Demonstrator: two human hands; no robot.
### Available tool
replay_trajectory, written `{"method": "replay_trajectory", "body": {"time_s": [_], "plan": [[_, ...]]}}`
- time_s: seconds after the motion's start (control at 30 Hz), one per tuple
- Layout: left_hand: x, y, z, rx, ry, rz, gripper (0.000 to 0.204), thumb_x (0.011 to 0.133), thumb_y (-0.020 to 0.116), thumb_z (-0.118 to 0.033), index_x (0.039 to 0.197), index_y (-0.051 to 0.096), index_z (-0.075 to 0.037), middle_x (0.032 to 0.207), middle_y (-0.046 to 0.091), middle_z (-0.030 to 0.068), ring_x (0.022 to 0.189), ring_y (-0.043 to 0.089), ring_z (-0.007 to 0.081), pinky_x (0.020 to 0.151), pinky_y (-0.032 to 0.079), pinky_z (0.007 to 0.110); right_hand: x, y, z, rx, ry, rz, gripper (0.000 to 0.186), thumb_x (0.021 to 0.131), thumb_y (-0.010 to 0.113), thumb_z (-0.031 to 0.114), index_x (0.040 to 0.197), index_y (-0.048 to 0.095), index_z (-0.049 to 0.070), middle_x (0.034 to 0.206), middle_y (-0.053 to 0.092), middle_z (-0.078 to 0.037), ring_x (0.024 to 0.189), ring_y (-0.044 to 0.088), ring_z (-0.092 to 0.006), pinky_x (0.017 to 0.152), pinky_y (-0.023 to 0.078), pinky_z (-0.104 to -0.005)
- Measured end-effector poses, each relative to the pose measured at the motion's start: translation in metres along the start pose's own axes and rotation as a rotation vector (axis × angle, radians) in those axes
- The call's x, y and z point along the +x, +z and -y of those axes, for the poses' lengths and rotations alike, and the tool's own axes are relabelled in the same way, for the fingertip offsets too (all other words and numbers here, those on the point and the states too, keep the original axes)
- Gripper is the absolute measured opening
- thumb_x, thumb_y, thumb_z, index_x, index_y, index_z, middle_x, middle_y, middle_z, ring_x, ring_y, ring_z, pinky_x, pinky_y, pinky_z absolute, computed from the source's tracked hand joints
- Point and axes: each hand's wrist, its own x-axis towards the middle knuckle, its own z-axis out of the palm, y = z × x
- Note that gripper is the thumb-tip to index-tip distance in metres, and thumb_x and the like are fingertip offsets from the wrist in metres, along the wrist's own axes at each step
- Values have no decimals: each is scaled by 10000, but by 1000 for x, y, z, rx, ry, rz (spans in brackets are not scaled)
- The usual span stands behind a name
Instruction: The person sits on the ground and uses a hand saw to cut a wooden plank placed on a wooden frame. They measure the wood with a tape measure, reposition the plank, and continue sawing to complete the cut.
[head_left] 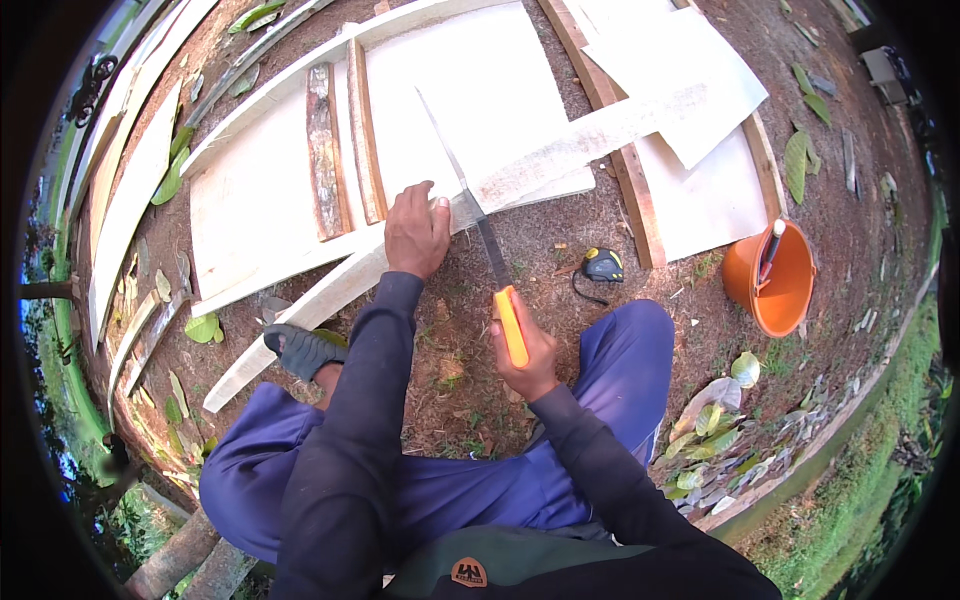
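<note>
A handsaw [490, 245] with a yellow handle is in my right hand [527, 352], its fingers wrapped round the grip. The blade lies across a long pale wooden board [560, 150], which slants from lower left to upper right. My left hand [417, 232] rests on this board just left of the blade, fingers bent over its edge; whether they grip it I can see only in part. At its lower left, the board passes by my sandalled foot [305, 350]. Beneath the board lies a white panel [460, 80] framed with wooden battens [365, 130].
A black and yellow tape measure [602, 265] lies on the soil right of the saw. Further right stands an orange bucket [770, 285] with a hammer-like handle [773, 245] sticking out. White sheets [690, 90] lie on a second frame. Long planks [130, 220] and leaves lie at the left.
</note>
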Motion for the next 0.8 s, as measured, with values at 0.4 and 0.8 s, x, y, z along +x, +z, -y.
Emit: {"method": "replay_trajectory", "body": {"time_s": [0.4,0.8], "plan": [[-20,5,16,376,292,54,761,798,842,-380,1358,519,23,1138,603,145,1032,579,300,979,466,440,16,-12,23,-33,-34,38,526,942,741,123,1415,581,-41,1230,712,-260,975,774,-339,789,615,-387],[30,-46,19,15,93,528,634,1037,593,-499,1357,630,46,1182,667,225,1203,588,352,1023,483,451,42,-44,-2,168,-91,9,440,961,738,147,1357,649,-25,1064,768,-190,869,767,-256,773,585,-349]]}}
